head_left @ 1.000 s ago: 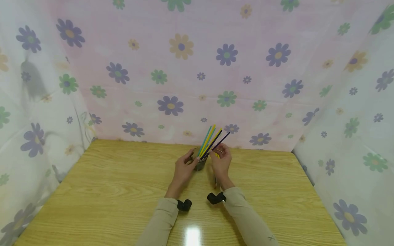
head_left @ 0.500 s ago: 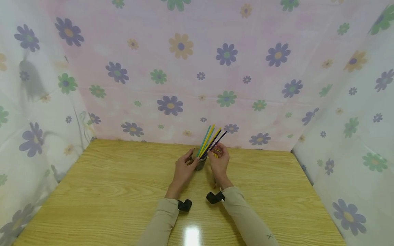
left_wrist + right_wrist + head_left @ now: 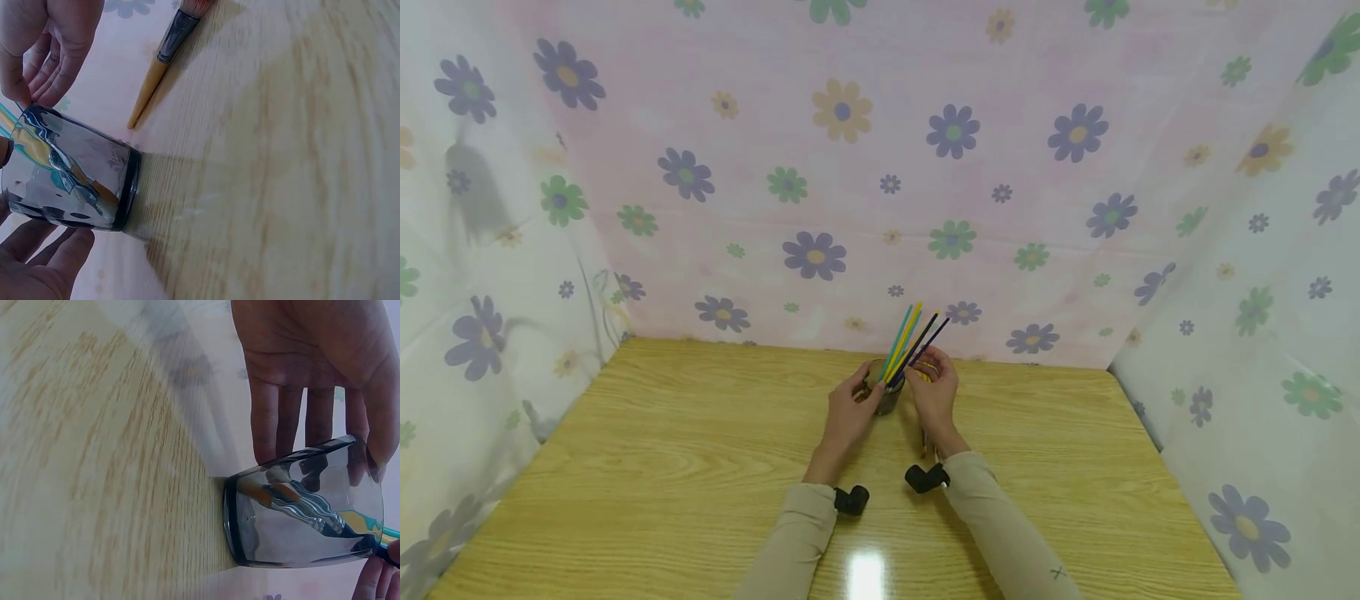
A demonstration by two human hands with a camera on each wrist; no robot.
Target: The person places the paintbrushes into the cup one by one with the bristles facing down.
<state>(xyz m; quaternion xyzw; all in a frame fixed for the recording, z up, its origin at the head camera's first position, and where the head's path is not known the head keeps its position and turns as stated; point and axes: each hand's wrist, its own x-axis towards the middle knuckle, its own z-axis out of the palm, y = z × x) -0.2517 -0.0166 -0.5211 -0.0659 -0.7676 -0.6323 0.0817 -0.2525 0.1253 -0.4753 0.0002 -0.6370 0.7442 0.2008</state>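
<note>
Left hand: my left hand (image 3: 844, 414) sits just left of centre in the head view, forearm running up from the lower middle of the frame, wrist straight, fingers reaching forward to the glass.
Left grip: fingers nearly straight and laid against the side of the glass (image 3: 887, 397); in the right wrist view my left hand (image 3: 312, 369) fills the upper right, fingertips (image 3: 269, 440) resting on the glass wall. The grip is relaxed and flat against it, not wrapped round.
Right hand: my right hand (image 3: 934, 393) is just right of centre, forearm angled in from the lower right, wrist bent slightly towards the glass.
Right grip: fingers curled at the rim, pinching the dark brush (image 3: 925, 343) where it leaves the glass; in the left wrist view my right hand (image 3: 47, 47) shows in the upper left, fingertips down at the rim.
Glass: standing on the tabletop (image 3: 662, 450) between my two hands, near the far edge, centre of the head view; in the left wrist view the glass (image 3: 72, 178) lies at the left edge.
Brushes: a bundle of teal, yellow and dark handles (image 3: 910, 333) fans up and to the right out of the glass.
Loose brush: one brush with a yellow handle (image 3: 159, 62) lies flat on the tabletop, upper middle of the left wrist view, apart from the glass.
Backdrop: flowered cloth (image 3: 880, 167) hangs behind and at both sides.
</note>
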